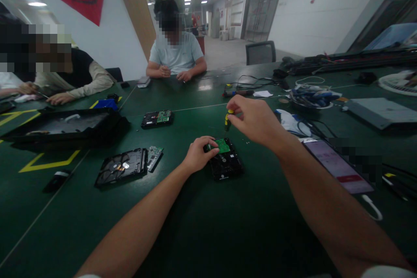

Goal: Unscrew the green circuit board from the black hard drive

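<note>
In front of me a black hard drive [226,164] lies on the green table, its green circuit board [223,145] facing up. My left hand [200,154] rests at the drive's left side, thumb and fingers closed on the edge by the board. Above and to the right of the drive, my right hand [249,117] pinches a small yellow and black screwdriver [227,120], held upright and apart from the drive. Tiny loose bits, perhaps screws, lie on the table beside the drive's right edge. Left of my hand sit another hard drive [121,167] and a detached circuit board [154,158].
A third hard drive [157,118] lies farther back. At left stands a black tray [65,126]. To the right are a phone [337,165], a white and blue glove [293,122], a bowl of cables [312,97] and a grey metal box [384,112]. Other people sit across the table.
</note>
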A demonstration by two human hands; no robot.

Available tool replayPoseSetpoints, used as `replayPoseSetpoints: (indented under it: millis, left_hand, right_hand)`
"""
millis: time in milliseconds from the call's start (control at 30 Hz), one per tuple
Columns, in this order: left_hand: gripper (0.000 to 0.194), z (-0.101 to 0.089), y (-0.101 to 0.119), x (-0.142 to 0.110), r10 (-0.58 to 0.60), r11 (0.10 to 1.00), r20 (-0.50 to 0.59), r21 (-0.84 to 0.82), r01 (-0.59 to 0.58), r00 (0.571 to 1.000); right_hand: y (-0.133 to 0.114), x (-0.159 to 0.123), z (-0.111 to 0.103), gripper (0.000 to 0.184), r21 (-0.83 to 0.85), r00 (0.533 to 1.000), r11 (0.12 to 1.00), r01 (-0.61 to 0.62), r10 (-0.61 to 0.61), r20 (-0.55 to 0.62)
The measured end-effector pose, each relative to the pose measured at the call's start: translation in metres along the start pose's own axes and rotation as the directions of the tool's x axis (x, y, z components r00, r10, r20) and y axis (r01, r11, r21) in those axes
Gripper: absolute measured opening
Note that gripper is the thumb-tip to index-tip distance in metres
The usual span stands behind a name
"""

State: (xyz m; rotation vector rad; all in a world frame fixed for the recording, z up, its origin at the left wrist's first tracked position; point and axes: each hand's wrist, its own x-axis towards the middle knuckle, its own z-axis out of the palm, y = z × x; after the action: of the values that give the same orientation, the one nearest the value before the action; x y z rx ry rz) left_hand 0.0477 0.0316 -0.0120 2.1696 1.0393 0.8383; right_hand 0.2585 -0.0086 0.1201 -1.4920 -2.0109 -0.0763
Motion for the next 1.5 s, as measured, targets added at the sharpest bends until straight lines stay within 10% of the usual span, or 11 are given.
replayPoseSetpoints:
  millis: [1500]
  left_hand:
    - [0.008,-0.001,0.001,0.000,0.001,1.000,-0.005,0.019,-0.001,1.000]
  right_hand:
    - [0.015,0.004,0.014,0.016,0.068,0.991,0.990,0.127,-0.124,-0.046]
